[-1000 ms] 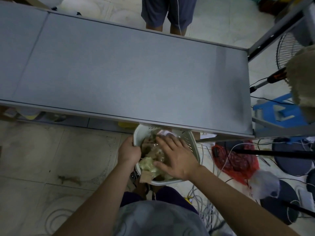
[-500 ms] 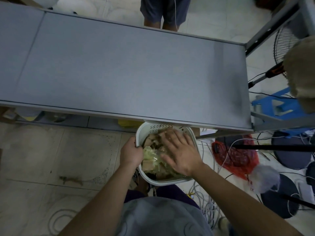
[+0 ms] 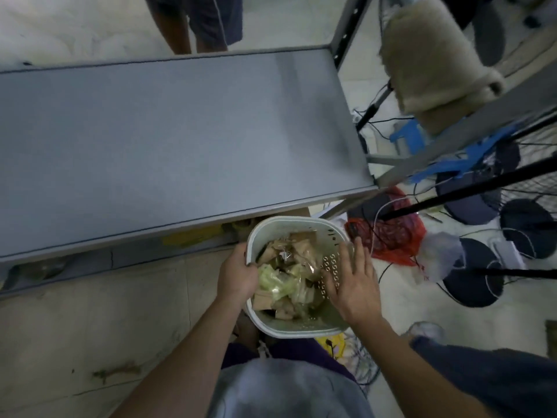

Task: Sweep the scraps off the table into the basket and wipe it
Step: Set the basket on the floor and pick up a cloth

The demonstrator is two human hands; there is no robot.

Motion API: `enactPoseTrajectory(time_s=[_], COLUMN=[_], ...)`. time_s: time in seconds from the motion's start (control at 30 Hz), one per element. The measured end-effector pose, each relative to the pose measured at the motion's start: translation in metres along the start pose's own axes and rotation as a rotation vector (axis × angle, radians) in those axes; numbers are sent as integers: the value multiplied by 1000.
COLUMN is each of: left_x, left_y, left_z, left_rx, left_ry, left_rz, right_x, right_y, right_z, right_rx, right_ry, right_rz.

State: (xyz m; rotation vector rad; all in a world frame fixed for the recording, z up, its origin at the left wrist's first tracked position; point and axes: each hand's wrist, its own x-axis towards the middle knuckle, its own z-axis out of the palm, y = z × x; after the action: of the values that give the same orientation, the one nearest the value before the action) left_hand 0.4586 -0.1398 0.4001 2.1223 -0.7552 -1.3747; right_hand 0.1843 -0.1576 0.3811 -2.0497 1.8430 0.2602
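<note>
At lower centre, below the table (image 3: pixel 180 140) edge, the left hand (image 3: pixel 236 276) gripped the basket (image 3: pixel 280 227) rim, the right hand (image 3: pixel 352 285) lay spread-fingered on its side; the light, thin-walled basket of loose scraps (image 3: pixel 286 276) was probably best held by the rim.

Just the one camera here, strapped to the person's head, wide-angle, looking steeply down and a bit forward. It sits close over both forearms, with the grey table (image 3: pixel 180 140) running across the upper frame and the floor (image 3: pixel 90 312) below; edges look bent
</note>
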Motion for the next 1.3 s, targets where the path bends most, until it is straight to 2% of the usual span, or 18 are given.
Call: enactPoseTrajectory(time_s=[0.2,0.43,0.57,0.7,0.8,1.03,1.3], left_x=[8,22,27,46,71,144,246], left_y=[40,75,88,89,79,23,-65], left_z=[48,112,144,164,178,203,269], left_rx=[136,316,508,635,701,847,1108], left_ry=[-96,-216,-360,-538,-666,-810,-845], left_rz=[110,220,331,380,392,441,394], right_x=[-36,-51,-64,-73,-70,-44,9], right_y=[40,79,101,90,78,48,58], right_z=[11,14,25,40,63,141,290], right_rx=[330,484,556,558,610,759,915], right_ry=[-8,106,130,147,176,151,102], right_rz=[272,474,615,757,854,964,1030])
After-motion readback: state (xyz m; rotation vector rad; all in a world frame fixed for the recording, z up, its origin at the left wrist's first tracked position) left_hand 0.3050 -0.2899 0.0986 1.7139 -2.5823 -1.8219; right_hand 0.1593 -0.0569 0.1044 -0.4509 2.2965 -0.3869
